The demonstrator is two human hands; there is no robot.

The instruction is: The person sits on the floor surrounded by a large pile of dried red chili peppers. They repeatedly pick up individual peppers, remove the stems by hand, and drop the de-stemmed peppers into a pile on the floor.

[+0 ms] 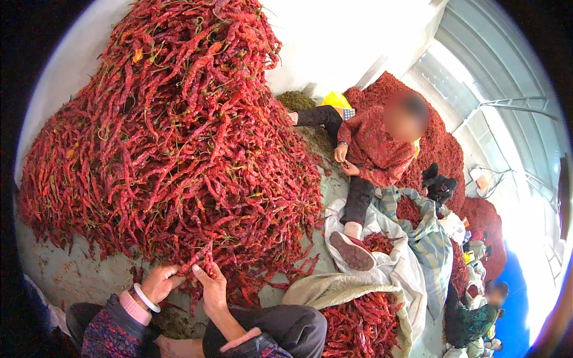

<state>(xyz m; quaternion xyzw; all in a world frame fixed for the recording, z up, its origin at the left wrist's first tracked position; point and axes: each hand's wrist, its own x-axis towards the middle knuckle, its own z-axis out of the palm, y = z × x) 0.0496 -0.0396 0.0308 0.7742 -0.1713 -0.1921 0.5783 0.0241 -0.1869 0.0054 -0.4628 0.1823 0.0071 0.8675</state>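
My left hand, with a white bangle at the wrist, pinches a dried red chili pepper at the near edge of a large heap. Close beside it on the right, my right hand holds another red chili pepper between thumb and fingers. The tall heap of dried red chili peppers, many with stems, rises in front of both hands. To the right of my knee, an open woven sack holds more red chilies.
A person in a red patterned top sits at the right, near white and striped sacks. Behind them rises another chili heap. A small greenish pile lies by the wall. Another person sits at the far lower right.
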